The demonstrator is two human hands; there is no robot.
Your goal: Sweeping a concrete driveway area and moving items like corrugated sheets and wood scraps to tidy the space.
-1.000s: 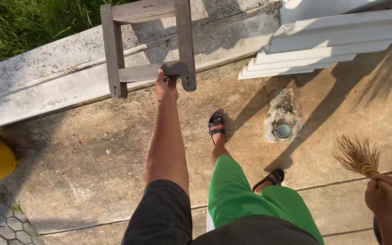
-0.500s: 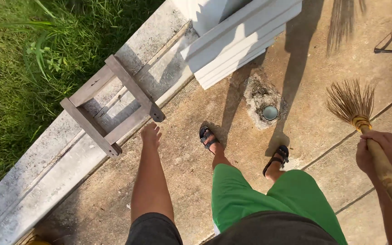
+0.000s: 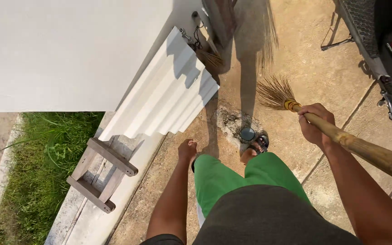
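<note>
From the head camera I saw the right hand [image 3: 313,123] with its grip clenched around the thick bamboo handle of a straw broom [image 3: 355,146], whose fan of brown bristles pointed away toward the far side over the stained concrete floor [image 3: 296,59]. The left hand [image 3: 187,149] hung free beside the green shorts [image 3: 232,177], its grip released and holding nothing. Well to its left, a small weathered grey wooden frame [image 3: 101,174] lay on the pale concrete ledge [image 3: 114,208] next to a strip of grass [image 3: 37,172]. A stepped white column base [image 3: 164,95] stood just beyond it. Near the sandalled foot [image 3: 258,144] sat a round drain cap [image 3: 247,134] in a rough patch. A dark scooter [image 3: 382,41] stood at the far right.
</note>
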